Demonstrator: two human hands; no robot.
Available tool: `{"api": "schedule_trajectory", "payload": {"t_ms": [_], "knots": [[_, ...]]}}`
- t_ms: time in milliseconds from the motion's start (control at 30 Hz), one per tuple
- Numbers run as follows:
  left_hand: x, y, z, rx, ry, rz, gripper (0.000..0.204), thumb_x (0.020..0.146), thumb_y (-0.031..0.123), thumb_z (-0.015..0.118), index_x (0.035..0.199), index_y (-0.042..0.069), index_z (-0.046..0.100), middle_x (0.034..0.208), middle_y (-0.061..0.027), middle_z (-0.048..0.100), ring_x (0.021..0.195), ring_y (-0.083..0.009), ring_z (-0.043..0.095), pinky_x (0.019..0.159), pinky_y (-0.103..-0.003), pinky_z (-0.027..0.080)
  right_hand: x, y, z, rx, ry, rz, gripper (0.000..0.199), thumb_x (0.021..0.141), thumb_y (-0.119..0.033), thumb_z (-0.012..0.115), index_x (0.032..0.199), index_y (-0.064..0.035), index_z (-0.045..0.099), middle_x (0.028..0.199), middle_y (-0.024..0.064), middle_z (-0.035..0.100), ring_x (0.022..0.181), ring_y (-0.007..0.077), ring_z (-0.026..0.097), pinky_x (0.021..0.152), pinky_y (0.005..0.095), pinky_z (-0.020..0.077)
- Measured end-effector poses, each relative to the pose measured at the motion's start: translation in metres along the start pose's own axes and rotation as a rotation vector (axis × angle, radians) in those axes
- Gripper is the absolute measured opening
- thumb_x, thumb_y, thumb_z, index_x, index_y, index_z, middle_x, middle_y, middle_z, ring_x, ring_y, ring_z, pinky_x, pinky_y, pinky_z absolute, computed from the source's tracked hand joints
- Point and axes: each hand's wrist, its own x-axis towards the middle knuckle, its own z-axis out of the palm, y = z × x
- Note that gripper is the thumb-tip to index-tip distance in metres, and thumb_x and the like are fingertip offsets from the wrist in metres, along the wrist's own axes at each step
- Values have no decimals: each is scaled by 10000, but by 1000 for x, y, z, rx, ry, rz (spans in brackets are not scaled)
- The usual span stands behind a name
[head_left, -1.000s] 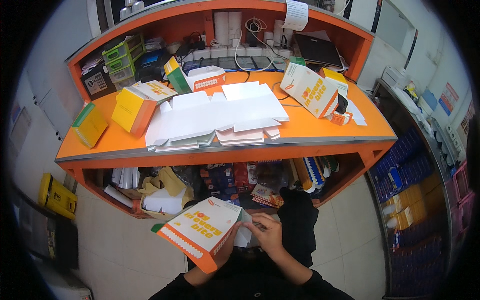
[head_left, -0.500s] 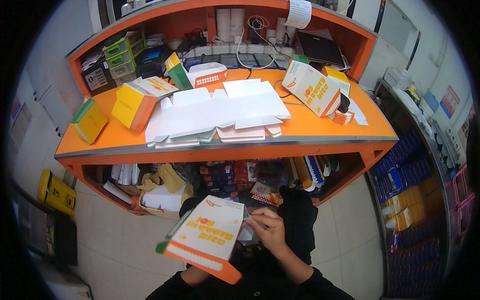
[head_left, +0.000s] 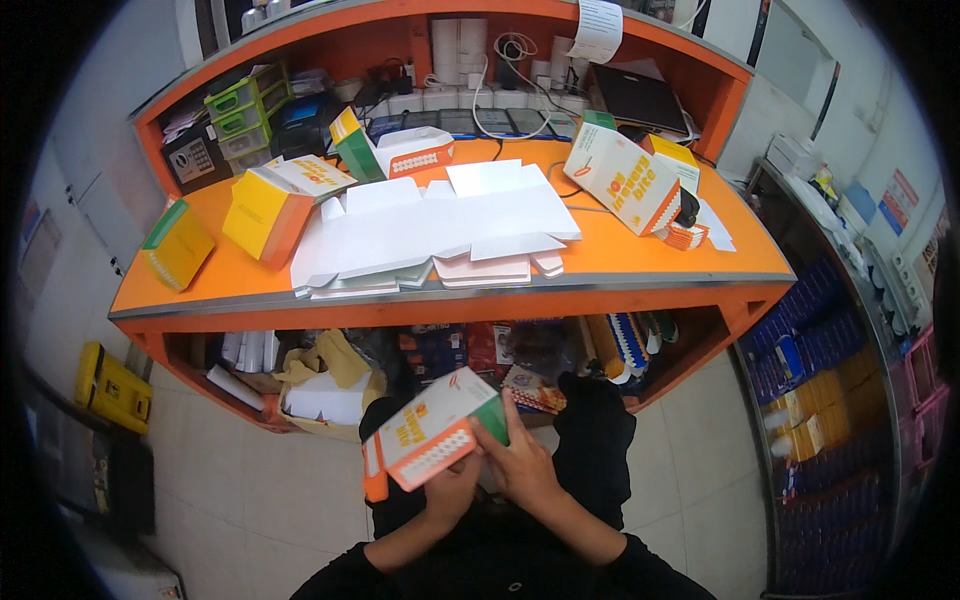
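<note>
Over my lap I hold a white food carton (head_left: 432, 428) with an orange edge, a green end and yellow lettering. My left hand (head_left: 452, 494) grips it from below near its lower orange-and-white side; its fingertips are partly hidden under the carton. My right hand (head_left: 522, 464) is on the green end, thumb on the near side and a finger along the far edge. An orange flap (head_left: 375, 472) stands out at the carton's left end. Ahead on the counter lies a stack of flat white carton blanks (head_left: 420, 228).
On the orange counter (head_left: 640, 265), folded cartons (head_left: 268, 215) stand left and another carton (head_left: 622, 178) leans right. A low shelf beneath holds a paper-filled bag (head_left: 330, 395) and packets. A yellow case (head_left: 115, 390) is on the left; a metal rack (head_left: 815, 400) stands right.
The carton has turned, bringing its green end from the left to the right. My left hand has come into view beneath it, and my right hand has shifted onto the green end.
</note>
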Motion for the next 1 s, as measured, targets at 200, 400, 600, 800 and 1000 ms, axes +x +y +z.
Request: {"api": "schedule_trajectory", "payload": {"t_ms": [200, 400, 600, 800, 1000], "knots": [[2, -6, -3, 385, -190, 266, 270, 826, 83, 659, 1072, -5, 593, 1086, -110, 595, 1062, -226, 545, 902, -350, 443, -20, 22, 20, 787, 52, 361, 564, 877, -143, 572, 1380, -46, 338, 1277, 152, 481, 1072, 247, 548, 903, 341, 449], [2, -3, -5, -266, -140, -238, 256, 821, 83, 664, 1055, 0, 602, 1069, -106, 603, 1054, -221, 549, 894, -343, 446, -20, 38, 22, 942, 29, 520, 401, 910, -102, 510, 1291, 0, 438, 1123, 83, 609, 937, 158, 618, 802, 282, 490], [5, -2, -5, -503, -115, -448, 242, 815, 84, 669, 1037, 5, 611, 1052, -102, 612, 1045, -216, 553, 886, -337, 449, -1, 29, -9, 321, 331, 177, 129, 787, -7, 647, 916, -3, 655, 858, 124, 634, 735, 199, 631, 644, 277, 497], [12, 7, -2, -558, -177, -660, 228, 810, 84, 674, 1019, 10, 621, 1036, -98, 621, 1037, -211, 557, 878, -330, 452, -2, 12, -9, 434, 89, 119, 133, 735, -11, 704, 856, 3, 648, 852, 91, 581, 740, 179, 594, 641, 271, 481], [11, 11, -15, -265, -366, -219, 252, 824, 98, 660, 1058, 28, 597, 1021, -63, 636, 975, -151, 578, 839, -296, 476, -1, 17, -8, 594, 90, 261, 134, 778, -7, 662, 910, 6, 669, 872, 98, 583, 799, 180, 594, 698, 266, 482]]}}
